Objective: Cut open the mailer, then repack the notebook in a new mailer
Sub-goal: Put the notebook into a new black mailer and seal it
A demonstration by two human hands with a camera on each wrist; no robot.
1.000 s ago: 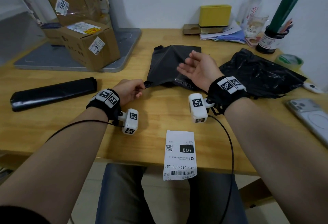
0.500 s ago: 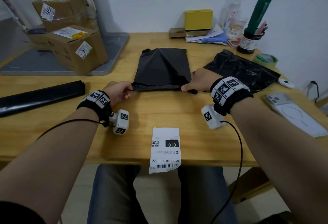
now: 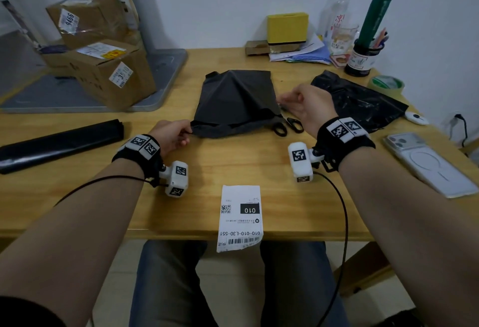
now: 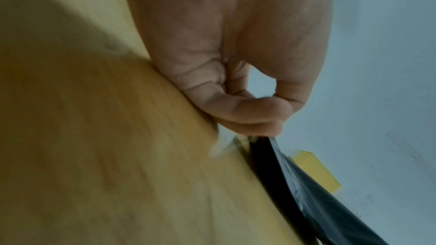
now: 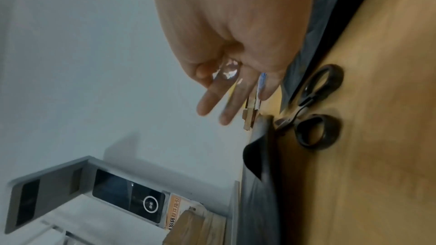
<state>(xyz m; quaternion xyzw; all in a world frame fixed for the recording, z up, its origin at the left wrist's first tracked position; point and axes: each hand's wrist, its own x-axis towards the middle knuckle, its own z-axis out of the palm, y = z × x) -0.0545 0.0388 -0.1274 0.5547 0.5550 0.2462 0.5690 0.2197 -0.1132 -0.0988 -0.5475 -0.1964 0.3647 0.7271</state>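
Observation:
A black mailer (image 3: 236, 101) lies mid-table, its top humped over something hidden; no notebook shows. My left hand (image 3: 181, 132) pinches the mailer's near left corner between thumb and curled fingers (image 4: 266, 116), low on the wood. My right hand (image 3: 290, 98) hovers just off the mailer's right edge. A thin, shiny clear film (image 5: 227, 71) lies across its fingers (image 5: 212, 100), seemingly pinched under the thumb. Black-handled scissors (image 3: 287, 125) lie on the table under that hand, beside the mailer's near right corner (image 5: 313, 107).
A crumpled black bag (image 3: 363, 101) lies at the right, with a phone (image 3: 427, 166) nearer me. A white shipping label (image 3: 241, 219) overhangs the front edge. A black roll (image 3: 59, 141) lies left, cardboard boxes (image 3: 108, 72) back left, tape roll (image 3: 386, 84) and pen pot (image 3: 363, 59) back right.
My right hand has left the mailer's near right corner and risen to the right, uncovering the scissors. The left hand keeps its pinch on the left corner.

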